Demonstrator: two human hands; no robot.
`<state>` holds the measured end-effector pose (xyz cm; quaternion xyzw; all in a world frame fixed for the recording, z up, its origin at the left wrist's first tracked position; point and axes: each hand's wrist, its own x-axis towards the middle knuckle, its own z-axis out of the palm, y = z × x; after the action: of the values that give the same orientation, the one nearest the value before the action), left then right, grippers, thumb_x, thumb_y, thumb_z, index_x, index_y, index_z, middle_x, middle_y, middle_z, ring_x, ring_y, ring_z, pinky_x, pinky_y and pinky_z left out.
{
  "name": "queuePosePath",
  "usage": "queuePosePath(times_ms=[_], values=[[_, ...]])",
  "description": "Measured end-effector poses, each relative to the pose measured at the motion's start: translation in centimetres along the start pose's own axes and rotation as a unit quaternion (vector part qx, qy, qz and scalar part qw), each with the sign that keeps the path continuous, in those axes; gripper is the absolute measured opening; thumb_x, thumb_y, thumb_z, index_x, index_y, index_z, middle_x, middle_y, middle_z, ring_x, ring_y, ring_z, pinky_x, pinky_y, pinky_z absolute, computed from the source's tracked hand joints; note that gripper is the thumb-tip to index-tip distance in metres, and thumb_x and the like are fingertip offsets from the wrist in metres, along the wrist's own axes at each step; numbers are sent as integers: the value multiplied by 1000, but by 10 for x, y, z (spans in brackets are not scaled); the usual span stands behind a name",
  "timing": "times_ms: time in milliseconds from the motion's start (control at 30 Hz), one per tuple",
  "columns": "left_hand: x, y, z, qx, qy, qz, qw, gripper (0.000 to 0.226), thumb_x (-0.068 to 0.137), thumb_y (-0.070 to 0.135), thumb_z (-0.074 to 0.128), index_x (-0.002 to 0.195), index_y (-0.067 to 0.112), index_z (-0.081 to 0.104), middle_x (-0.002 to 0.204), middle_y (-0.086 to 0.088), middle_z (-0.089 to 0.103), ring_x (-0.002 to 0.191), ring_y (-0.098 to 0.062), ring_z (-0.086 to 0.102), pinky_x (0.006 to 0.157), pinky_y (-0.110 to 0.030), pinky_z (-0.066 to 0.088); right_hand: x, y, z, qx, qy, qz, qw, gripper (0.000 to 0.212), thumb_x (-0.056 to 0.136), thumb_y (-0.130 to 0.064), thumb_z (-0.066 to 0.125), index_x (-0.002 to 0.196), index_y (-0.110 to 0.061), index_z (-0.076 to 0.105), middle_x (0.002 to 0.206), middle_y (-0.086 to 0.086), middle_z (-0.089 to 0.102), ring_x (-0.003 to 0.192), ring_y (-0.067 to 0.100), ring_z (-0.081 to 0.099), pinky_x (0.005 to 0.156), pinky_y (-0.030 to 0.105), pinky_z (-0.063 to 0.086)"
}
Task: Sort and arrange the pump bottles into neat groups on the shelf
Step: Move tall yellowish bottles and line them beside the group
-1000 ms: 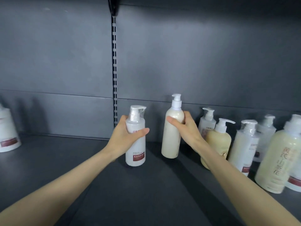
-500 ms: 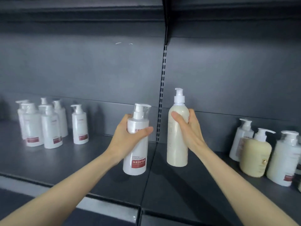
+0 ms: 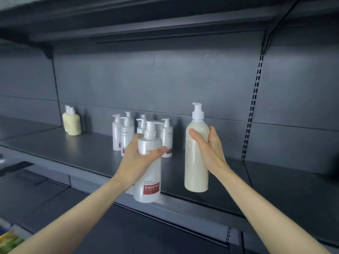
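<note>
Plainly, the white red-labelled bottle (image 3: 149, 174) was held upright before the front edge of the shelf (image 3: 88, 153), apparently off its surface, long axis vertical, pump uppermost; the left hand (image 3: 135, 159) gripped it round the shoulder, fingers (image 3: 136, 139) curled behind and thumb across the front; the group of matching white bottles (image 3: 126, 133) stood straight beyond it and slightly left, near the back wall, so the coming move looked like a short carry forward and down, with the left hand the nearer one; to the right, apart from that group, the tall cream bottle (image 3: 193, 167) was likewise upright, its upper half gripped by the right hand (image 3: 211, 150); squat yellowish bottles (image 3: 72, 122) stood far left.
</note>
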<state>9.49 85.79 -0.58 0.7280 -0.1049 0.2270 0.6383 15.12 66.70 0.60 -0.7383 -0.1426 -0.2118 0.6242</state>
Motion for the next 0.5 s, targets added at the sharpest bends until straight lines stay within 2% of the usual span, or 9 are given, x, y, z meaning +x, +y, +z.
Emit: queuePosePath(times_ms=[67,200,300,400,500], values=[[9,-4,-22,5,5,4,1000,34,76,24,76,102,18,53,83,1,69,72,-7,67,61,-21,53,7,-5,22,2,-3,-6,1000,27,84,-41,64,90,-21,47,86,-4,58,75,13,59,63,27,45],[33,-16,-53,4,18,18,1000,28,79,18,73,97,20,51,70,10,66,59,4,63,50,-11,47,26,-6,61,0,-6,-12,1000,39,76,-50,63,95,-20,50,90,-4,61,81,16,63,68,31,49],[56,-31,-74,22,23,17,999,31,77,25,75,95,23,50,80,10,64,65,3,64,59,-17,51,44,1,89,2,-6,-16,1000,44,70,-56,62,97,-22,51,97,-2,64,87,16,65,75,34,52],[80,-51,-92,31,21,4,999,32,77,30,75,97,27,50,88,8,65,77,-4,66,68,-23,52,60,8,117,4,-2,-21,1000,43,72,-54,62,96,-20,50,94,-3,62,84,14,63,67,29,48],[106,-69,-108,54,6,3,998,32,79,30,73,99,27,48,89,9,64,72,3,65,60,-14,49,76,14,143,-6,2,-18,1000,40,80,-48,65,97,-15,50,89,-5,59,79,11,60,61,25,43]])
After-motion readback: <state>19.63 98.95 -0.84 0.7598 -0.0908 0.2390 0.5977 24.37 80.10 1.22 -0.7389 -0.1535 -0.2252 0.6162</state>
